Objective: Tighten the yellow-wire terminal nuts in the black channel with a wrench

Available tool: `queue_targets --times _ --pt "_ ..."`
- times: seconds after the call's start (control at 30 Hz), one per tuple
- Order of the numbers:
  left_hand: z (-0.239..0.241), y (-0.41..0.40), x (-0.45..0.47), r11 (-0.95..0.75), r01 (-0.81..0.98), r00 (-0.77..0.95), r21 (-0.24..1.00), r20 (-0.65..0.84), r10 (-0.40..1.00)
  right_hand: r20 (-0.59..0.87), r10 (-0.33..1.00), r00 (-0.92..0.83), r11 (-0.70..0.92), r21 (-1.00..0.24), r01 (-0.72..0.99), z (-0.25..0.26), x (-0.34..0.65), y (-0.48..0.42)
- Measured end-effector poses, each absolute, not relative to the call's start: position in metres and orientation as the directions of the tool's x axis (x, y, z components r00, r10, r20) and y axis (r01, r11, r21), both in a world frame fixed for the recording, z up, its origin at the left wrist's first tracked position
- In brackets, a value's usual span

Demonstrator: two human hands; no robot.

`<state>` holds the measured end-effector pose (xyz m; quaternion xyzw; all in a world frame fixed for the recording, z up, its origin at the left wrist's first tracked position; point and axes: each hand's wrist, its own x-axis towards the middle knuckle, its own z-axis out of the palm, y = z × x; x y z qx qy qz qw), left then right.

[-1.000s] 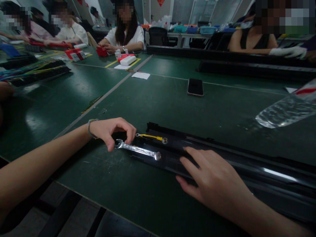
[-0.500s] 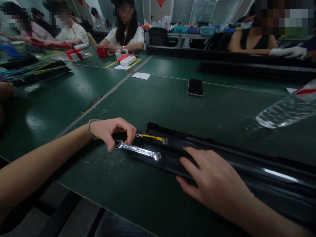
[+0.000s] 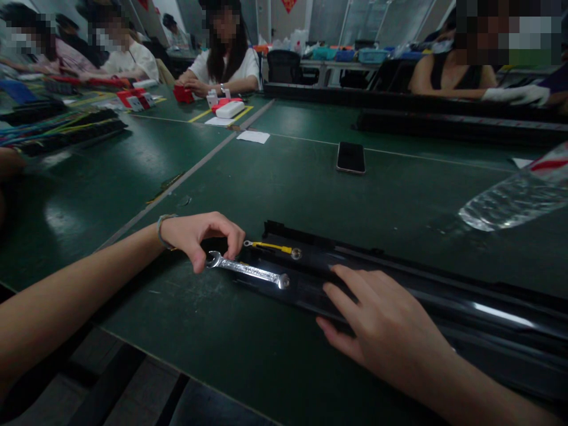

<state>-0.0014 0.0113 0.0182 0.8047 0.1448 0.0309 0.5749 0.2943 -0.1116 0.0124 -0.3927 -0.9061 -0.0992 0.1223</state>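
A silver open-end wrench (image 3: 251,270) has its far jaw at a nut or bolt (image 3: 285,281) near the left end of a long black housing (image 3: 444,296). My left hand (image 3: 213,236) is curled around the wrench's near end, thumb and fingers at its jaw. Just behind the wrench, a short yellow wire (image 3: 270,247) with a ring terminal (image 3: 248,243) runs to a second round fastener (image 3: 296,253). My right hand (image 3: 377,319) lies over the housing with fingers stretched out and spread, resting on it.
A phone (image 3: 351,157) lies beyond the housing, and a clear plastic bottle (image 3: 510,198) lies at the right. Wire bundles (image 3: 66,130) are on the left. Across the green table (image 3: 199,183) several people sit near red and white parts (image 3: 228,108) and long black profiles (image 3: 461,124).
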Motion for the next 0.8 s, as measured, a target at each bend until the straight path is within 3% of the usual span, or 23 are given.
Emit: queue_targets --times 0.8 --pt "0.017 0.012 -0.0013 -0.344 0.22 0.951 0.913 -0.121 0.286 0.309 0.685 -0.66 0.67 0.09 0.737 0.0101 0.2942 -0.1123"
